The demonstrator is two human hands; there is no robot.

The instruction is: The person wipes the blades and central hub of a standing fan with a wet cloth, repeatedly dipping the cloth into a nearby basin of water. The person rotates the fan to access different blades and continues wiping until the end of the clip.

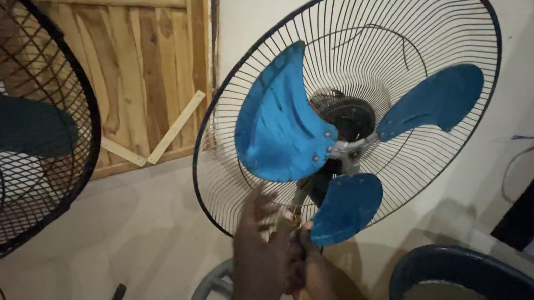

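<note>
Lower centre: left hand (261,237) spread on guard (235,187), right hand (316,278) pinching blade (346,207) tip. Bare blades: risk of cut fingers; basin (415,270) of murky water lower right could tip.

- No package, label, sign or screen is to be seen anywhere in the view.
</note>
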